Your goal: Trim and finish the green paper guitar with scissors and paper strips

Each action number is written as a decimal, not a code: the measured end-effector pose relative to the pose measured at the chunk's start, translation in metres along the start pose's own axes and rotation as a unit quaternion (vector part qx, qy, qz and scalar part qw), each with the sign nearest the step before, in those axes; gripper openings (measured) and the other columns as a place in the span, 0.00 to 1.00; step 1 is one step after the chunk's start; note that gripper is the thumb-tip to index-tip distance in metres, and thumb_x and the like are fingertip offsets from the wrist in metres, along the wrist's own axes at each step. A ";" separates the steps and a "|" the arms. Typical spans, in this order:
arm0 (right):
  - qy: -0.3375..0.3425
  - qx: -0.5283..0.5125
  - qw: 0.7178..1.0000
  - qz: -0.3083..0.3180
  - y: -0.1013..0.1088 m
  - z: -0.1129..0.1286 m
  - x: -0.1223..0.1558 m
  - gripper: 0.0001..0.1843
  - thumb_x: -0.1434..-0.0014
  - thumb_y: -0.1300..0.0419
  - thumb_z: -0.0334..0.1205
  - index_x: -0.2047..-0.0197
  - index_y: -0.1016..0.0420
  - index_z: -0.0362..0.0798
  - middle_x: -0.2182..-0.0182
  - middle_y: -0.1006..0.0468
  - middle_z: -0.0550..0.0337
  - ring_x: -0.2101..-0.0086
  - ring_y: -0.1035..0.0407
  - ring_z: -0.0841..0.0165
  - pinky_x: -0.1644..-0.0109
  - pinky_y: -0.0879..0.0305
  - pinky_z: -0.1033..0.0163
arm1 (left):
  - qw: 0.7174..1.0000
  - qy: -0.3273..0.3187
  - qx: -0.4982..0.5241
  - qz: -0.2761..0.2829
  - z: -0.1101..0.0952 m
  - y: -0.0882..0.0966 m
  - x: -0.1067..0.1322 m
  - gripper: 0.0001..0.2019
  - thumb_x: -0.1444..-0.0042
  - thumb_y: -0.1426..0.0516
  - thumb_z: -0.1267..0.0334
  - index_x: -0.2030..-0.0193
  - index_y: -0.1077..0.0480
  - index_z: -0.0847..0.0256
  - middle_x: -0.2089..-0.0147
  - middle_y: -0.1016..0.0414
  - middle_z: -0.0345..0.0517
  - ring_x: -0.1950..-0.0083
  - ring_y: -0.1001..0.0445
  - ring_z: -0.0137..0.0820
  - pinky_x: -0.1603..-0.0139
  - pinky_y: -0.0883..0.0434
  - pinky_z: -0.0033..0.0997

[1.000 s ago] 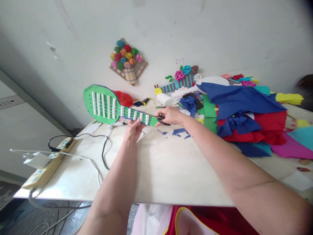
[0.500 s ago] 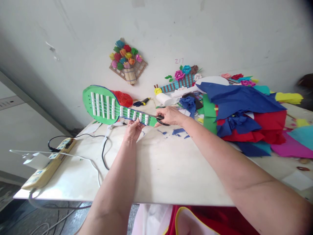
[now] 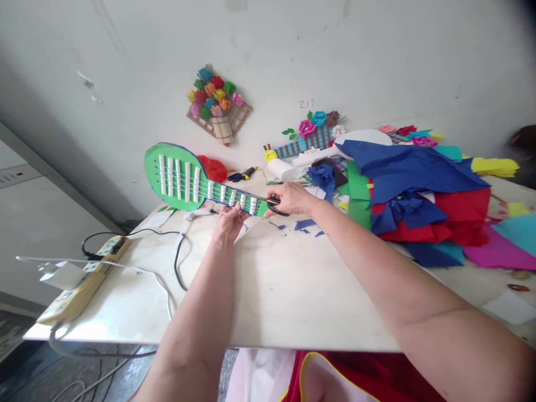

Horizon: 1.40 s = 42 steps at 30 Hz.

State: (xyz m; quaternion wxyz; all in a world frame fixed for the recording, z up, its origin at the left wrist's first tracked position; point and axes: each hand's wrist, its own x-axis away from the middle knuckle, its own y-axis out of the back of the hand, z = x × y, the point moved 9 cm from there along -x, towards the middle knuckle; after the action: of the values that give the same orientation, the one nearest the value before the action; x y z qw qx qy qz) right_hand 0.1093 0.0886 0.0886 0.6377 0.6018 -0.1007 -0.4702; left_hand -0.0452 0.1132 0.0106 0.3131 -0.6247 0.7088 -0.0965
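Observation:
A green paper guitar (image 3: 173,187) with a blue edge, white rolled bars and thin white strings is held up over the table, its round body to the left. My left hand (image 3: 229,220) is closed on the neck from below. Black-handled scissors (image 3: 276,209) are in my right hand (image 3: 291,198), whose fingers are closed round the handles. The blades lie along the upper edge of the neck near its right end; how far they are apart I cannot make out.
A power strip (image 3: 79,287) with cables lies on the table's (image 3: 293,301) left. Coloured paper sheets (image 3: 419,173) are piled on the right. Small blue scraps (image 3: 305,224) lie past my hands. Pliers (image 3: 243,174) and a glue gun (image 3: 200,213) lie behind the guitar.
The guitar has tilted slightly, its round body shifting a little to the right and up. Both hands have stayed nearly in place, the scissors still at the neck's end.

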 end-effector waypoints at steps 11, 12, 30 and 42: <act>-0.007 -0.014 1.000 -0.010 0.001 -0.001 -0.001 0.22 0.63 0.36 0.57 0.68 0.27 0.50 0.76 0.27 0.64 0.75 0.38 0.72 0.72 0.52 0.68 | 1.000 -0.010 -0.005 0.000 -0.001 0.003 0.000 0.12 0.60 0.36 0.69 0.68 0.33 0.62 0.73 0.28 0.37 0.76 0.31 0.21 0.66 0.26 0.27; -0.006 -0.013 1.000 -0.009 0.001 -0.001 -0.001 0.22 0.63 0.36 0.57 0.68 0.27 0.51 0.76 0.27 0.64 0.75 0.38 0.72 0.72 0.52 0.68 | 1.000 -0.010 -0.006 -0.002 -0.002 0.003 0.000 0.12 0.60 0.36 0.69 0.68 0.33 0.62 0.73 0.28 0.37 0.76 0.31 0.21 0.66 0.26 0.27; 0.016 0.069 0.997 -0.014 -0.004 0.003 -0.001 0.24 0.58 0.41 0.60 0.64 0.28 0.50 0.74 0.24 0.60 0.71 0.33 0.67 0.70 0.50 0.66 | 1.000 0.016 -0.002 0.021 0.004 -0.005 0.002 0.12 0.62 0.35 0.68 0.70 0.32 0.65 0.75 0.29 0.37 0.77 0.33 0.19 0.67 0.26 0.27; 0.011 0.042 0.999 -0.032 -0.002 0.005 -0.002 0.23 0.61 0.37 0.58 0.66 0.27 0.49 0.75 0.24 0.61 0.72 0.33 0.68 0.71 0.50 0.66 | 1.000 0.014 -0.001 0.006 0.004 -0.001 0.001 0.13 0.61 0.35 0.69 0.68 0.33 0.64 0.72 0.28 0.38 0.75 0.31 0.21 0.65 0.26 0.28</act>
State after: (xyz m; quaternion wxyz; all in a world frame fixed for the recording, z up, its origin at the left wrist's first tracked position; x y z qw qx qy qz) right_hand 0.1042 0.0869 0.0886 0.5977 0.6360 -0.0937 -0.4790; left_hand -0.0419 0.1127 0.0076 0.3026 -0.6191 0.7174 -0.1025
